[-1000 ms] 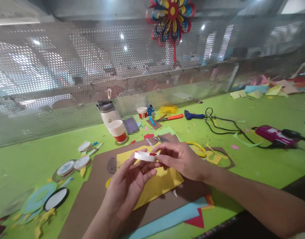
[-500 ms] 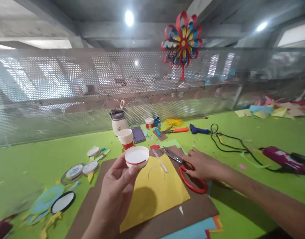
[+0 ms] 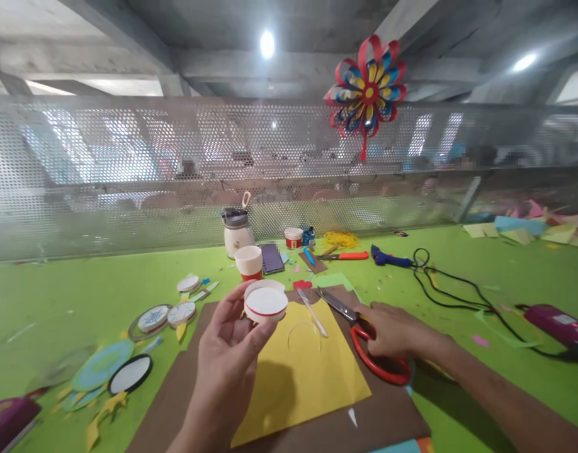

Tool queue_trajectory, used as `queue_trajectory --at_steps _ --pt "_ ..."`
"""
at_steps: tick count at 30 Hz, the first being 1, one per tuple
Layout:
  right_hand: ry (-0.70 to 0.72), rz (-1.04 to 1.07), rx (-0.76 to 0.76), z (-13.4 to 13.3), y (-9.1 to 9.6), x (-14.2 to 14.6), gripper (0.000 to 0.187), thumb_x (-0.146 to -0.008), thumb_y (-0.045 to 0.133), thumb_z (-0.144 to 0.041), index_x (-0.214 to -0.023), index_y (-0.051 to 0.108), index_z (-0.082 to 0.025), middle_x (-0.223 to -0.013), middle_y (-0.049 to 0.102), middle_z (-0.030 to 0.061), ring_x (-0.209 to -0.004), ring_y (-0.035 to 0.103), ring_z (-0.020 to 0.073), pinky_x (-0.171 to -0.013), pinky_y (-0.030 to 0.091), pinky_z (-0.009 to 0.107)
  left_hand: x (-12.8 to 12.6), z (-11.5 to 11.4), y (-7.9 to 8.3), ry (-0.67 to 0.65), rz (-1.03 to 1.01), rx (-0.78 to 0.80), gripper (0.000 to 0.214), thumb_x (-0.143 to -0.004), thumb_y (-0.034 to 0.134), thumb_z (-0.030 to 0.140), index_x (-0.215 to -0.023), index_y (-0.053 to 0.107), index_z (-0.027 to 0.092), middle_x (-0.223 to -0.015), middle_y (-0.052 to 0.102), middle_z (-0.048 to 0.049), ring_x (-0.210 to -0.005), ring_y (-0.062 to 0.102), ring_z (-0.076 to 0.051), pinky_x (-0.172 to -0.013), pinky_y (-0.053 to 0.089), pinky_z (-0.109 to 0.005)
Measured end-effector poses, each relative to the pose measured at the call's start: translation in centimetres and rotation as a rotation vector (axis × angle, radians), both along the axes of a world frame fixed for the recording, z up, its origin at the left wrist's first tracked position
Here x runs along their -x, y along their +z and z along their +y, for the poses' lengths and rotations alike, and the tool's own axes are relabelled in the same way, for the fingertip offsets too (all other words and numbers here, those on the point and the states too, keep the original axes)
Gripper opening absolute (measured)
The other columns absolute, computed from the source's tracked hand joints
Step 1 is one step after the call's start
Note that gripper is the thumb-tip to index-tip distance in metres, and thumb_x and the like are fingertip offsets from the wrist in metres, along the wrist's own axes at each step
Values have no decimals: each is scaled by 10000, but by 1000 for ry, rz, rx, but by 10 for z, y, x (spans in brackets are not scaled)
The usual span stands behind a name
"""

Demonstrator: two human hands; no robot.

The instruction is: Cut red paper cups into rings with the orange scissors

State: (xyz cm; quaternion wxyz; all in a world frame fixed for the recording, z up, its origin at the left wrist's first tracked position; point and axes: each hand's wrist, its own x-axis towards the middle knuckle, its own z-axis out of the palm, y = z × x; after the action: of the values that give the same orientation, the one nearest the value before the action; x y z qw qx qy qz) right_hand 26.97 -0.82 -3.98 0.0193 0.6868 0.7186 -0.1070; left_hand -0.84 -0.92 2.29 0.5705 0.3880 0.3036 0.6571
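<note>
Lower centre: matte yellow sheet (image 3: 312, 384) flat on brown board (image 3: 388, 418). Mid-frame: left hand (image 3: 227, 355) fingers pinch shallow round paper dish (image 3: 266, 302), white, red band. Probably light, crushable; hold gently by the wall. Right of centre: right hand (image 3: 395, 330) at scissors (image 3: 349, 313), red loops, steel blades; finger closure unclear. Behind: paper cup (image 3: 248, 259), perforated screen (image 3: 142, 157).

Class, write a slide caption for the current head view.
Left hand holds a shallow white dish above the green table; right hand touches red-handled scissors.
</note>
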Motion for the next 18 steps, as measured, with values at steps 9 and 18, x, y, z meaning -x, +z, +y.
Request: queue_trajectory --at_steps 9,18 --pt "-132 212 -150 -3 -1 -11 255 -883 634 -297 -1114 627 -188 -1084 686 87 -934 648 245 -806 498 409 -1 4 1 -62 -82 38 561 -604 872 172 -1116 644 150 -1073 724 -108 -1034 674 -246 -885 531 -303" --pt "-36 670 -349 -18 18 8 388 -931 408 -350 -1290 517 -251 -902 704 56 -742 686 247 -641 530 343 -6 3 -5 -140 -77 101 502 -640 845 186 -1104 657 152 -1105 718 -106 -1093 652 -270 -941 508 -332"
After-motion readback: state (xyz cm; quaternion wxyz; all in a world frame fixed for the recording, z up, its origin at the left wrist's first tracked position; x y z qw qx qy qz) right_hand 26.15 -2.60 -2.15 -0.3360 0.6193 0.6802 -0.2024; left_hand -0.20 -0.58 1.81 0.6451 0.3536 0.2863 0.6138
